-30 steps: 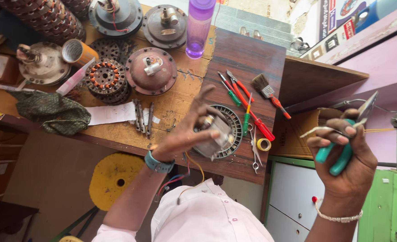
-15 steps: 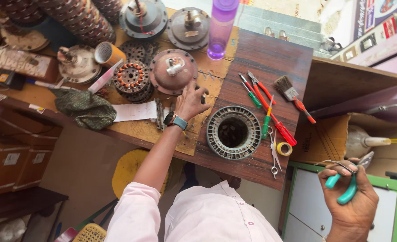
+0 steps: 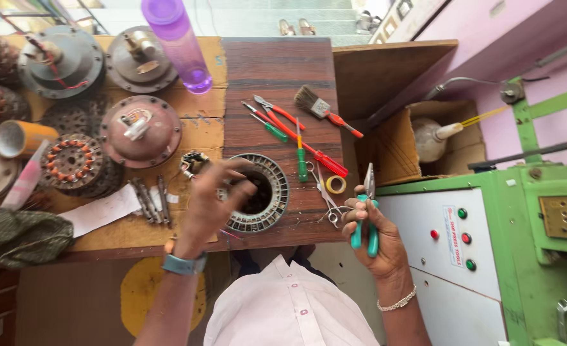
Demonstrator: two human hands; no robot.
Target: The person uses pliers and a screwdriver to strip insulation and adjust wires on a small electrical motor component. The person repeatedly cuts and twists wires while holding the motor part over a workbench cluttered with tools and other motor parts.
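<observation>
My left hand (image 3: 208, 200) hovers over the left side of a round metal stator ring (image 3: 272, 192) on the dark wood board (image 3: 277, 70). Its fingertips pinch a small wired part (image 3: 194, 163). My right hand (image 3: 376, 230) is off the bench's right edge and grips teal-handled pliers (image 3: 367, 221), jaws pointing up. A blue watch sits on my left wrist, a thin bracelet on my right.
Screwdrivers (image 3: 301, 159), a brush (image 3: 325, 107), a tape roll (image 3: 335, 184) and scissors lie right of the ring. Motor covers (image 3: 141, 131), a wound core (image 3: 72, 160), bolts (image 3: 149, 198), a purple bottle (image 3: 178, 45) and a green cloth (image 3: 21, 234) are on the left. A green machine (image 3: 527, 256) and a cardboard box (image 3: 399, 144) stand on the right.
My left hand drew back from the brown motor cover to above the stator ring, now with a small wired part. My right hand rose with the pliers toward the bench edge.
</observation>
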